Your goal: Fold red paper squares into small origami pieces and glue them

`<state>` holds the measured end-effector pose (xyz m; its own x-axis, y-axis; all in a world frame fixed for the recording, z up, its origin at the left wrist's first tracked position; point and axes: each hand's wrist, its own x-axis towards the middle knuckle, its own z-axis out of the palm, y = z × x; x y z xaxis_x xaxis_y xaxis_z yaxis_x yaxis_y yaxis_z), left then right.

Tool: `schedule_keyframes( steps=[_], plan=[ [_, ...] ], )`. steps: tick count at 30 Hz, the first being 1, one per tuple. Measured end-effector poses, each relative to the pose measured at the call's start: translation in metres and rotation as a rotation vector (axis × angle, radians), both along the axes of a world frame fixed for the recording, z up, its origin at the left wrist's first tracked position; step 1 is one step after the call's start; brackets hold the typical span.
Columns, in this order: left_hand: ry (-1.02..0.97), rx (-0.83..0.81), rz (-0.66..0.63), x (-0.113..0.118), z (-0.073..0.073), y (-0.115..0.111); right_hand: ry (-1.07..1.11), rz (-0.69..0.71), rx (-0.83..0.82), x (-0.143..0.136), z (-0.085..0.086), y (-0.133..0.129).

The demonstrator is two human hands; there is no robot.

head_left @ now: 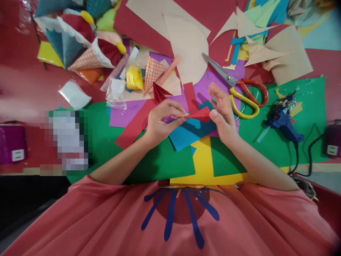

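Observation:
My left hand pinches the pointed end of a small folded red paper piece between thumb and fingertips. Close to the piece's wide end is my right hand, fingers apart and thumb at its edge; whether the thumb touches it I cannot tell. Just beyond my left hand lies a pleated dark red paper fan. Beneath the hands are a red paper strip, a blue paper sheet and a longer red strip.
Large scissors with red and yellow handles lie beyond my right hand. A blue glue gun with a cable sits at the right. Paper cones and a yellow clay packet are at the left, beige paper scraps at the back right.

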<state>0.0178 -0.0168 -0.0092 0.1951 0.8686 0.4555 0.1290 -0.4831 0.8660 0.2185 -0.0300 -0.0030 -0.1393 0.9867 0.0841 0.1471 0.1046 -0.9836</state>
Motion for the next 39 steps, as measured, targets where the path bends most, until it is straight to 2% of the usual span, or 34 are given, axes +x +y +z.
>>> schedule_keyframes(
  steps=[8, 18, 28, 39],
  plan=[
    [0.037, -0.040, 0.019, -0.0008, -0.0009, -0.0013, -0.065, -0.005, 0.011, 0.0001, -0.0034, -0.0002],
    [-0.007, -0.013, 0.001, -0.0006, 0.0009, -0.0009, -0.063, 0.046, 0.057, 0.0012, -0.0051, 0.0006],
    [-0.028, -0.008, 0.013, 0.0003, 0.0031, -0.0013, -0.090, 0.035, 0.061, -0.0017, -0.0062, -0.0004],
    [-0.002, -0.014, 0.035, 0.0010, 0.0042, -0.0022, -0.032, 0.061, 0.050, -0.0041, -0.0053, -0.0013]
  ],
)
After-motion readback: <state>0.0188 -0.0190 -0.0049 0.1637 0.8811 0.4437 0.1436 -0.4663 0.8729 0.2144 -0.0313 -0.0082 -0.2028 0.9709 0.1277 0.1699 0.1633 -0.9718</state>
